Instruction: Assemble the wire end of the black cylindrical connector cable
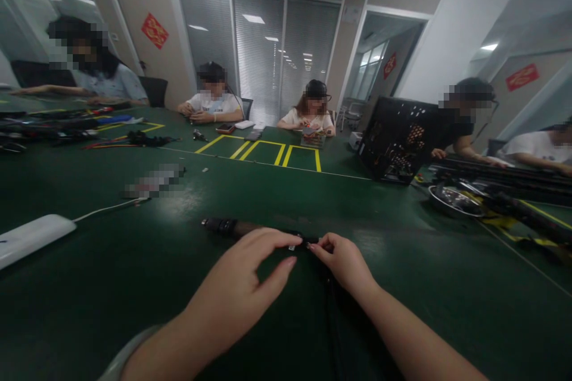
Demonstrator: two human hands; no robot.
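On the green table in front of me lies a long dark tube-shaped device (243,228) with black ringed sections at its left end. My left hand (254,271) arches over its near side, thumb and forefinger apart, the forefinger's tip close to the device's right end. A small white label (292,247) shows between those fingers. My right hand (342,259) is closed in a pinch at that same end, beside a tiny shiny part; the fingers hide what they grip. A black cable (329,297) runs from under my right hand towards me.
A white power strip (38,241) with a cord lies at left. Black parts and wires (143,138) are behind it. At right stand a black computer case (397,140) and a metal bowl (456,201). Several people sit or lean around the table's far side.
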